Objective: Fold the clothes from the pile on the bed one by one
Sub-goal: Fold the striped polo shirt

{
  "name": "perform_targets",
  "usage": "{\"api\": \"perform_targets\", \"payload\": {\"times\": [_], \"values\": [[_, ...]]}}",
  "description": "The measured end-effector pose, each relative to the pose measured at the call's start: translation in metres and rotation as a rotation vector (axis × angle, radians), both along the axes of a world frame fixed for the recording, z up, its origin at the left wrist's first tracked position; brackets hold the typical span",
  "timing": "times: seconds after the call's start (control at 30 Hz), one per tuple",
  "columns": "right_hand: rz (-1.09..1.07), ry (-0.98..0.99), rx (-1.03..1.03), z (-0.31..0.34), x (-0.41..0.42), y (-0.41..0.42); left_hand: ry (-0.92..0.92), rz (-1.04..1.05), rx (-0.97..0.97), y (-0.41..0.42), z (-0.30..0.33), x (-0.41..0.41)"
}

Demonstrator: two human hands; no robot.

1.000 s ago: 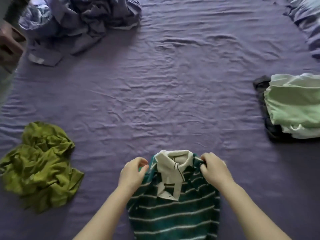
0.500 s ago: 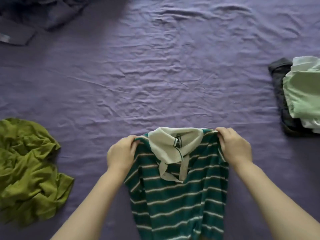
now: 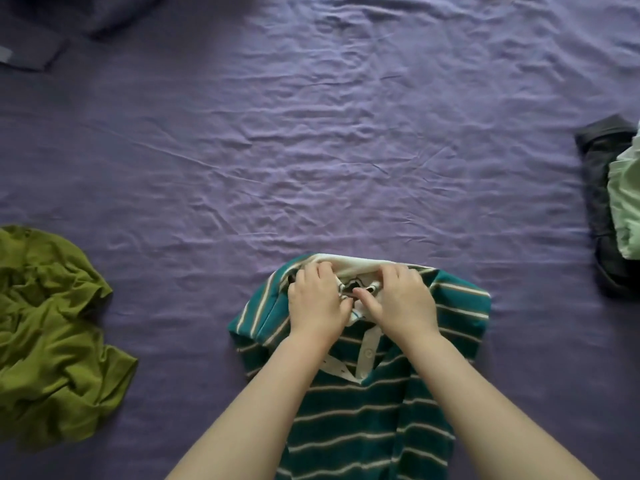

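Purple, creased sheet covers the bed (image 3: 311,150); the striped polo shirt (image 3: 363,410) lies flat at the middle of its near edge, collar (image 3: 349,263) pointing away. The risk, as I judge it, is that tugging at the collar drags the loose shoulders askew or rucks the placket, so any fold set on top comes out crooked. The left hand (image 3: 317,301) and right hand (image 3: 403,299) sit side by side on the collar, fingers curled and pinching its cloth. An olive garment (image 3: 52,341) lies crumpled at the left edge, folded clothes (image 3: 609,202) at the right edge.
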State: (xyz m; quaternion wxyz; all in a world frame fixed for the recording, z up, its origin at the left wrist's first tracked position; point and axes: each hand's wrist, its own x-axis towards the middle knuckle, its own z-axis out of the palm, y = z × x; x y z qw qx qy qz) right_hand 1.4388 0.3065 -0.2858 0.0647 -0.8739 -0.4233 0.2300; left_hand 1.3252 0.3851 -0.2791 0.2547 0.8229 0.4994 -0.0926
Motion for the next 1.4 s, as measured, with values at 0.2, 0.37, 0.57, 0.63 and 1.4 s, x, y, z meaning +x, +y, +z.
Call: {"api": "perform_targets", "payload": {"times": [0.2, 0.37, 0.57, 0.63, 1.4], "values": [[-0.021, 0.281, 0.118, 0.027, 0.031, 0.005, -0.292, 0.026, -0.214, 0.031, 0.024, -0.014], [-0.239, 0.416, 0.318, 0.044, 0.070, 0.043, -0.488, 0.358, -0.249, 0.093, 0.035, -0.001], [-0.045, 0.231, 0.263, 0.017, 0.047, 0.041, -0.258, 0.275, -0.236, 0.072, 0.030, -0.024], [0.094, 0.086, 0.277, 0.011, 0.032, 0.032, -0.164, 0.144, -0.159, 0.046, 0.028, -0.045], [0.121, 0.069, 0.254, 0.002, -0.020, 0.118, 0.038, 0.140, -0.080, 0.127, 0.010, -0.128]]}}
